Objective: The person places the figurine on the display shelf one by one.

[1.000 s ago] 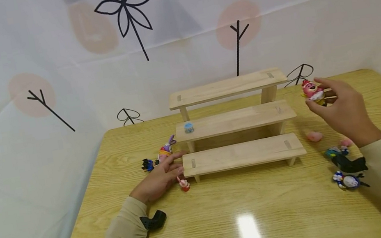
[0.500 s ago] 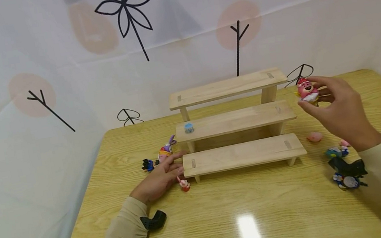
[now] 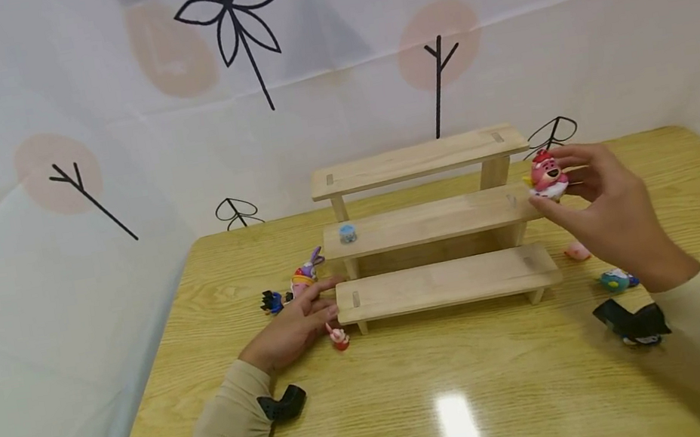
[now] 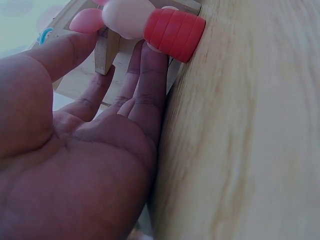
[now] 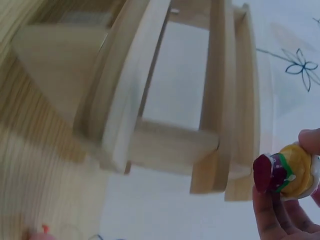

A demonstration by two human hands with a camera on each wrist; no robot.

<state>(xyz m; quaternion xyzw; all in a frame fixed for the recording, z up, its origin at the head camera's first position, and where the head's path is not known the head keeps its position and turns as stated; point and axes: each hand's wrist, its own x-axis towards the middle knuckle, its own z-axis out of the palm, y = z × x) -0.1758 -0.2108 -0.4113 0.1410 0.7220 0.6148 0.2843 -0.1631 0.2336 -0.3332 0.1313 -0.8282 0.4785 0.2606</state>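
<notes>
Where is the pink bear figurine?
In the head view, the pink bear figurine is right of centre, held in the right hand, near the right end of the middle shelf.

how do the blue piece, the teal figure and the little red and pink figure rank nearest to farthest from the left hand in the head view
1. Little red and pink figure: on the table, just beside the left hand
2. Blue piece: left end of the middle shelf
3. Teal figure: right side of the table
</notes>
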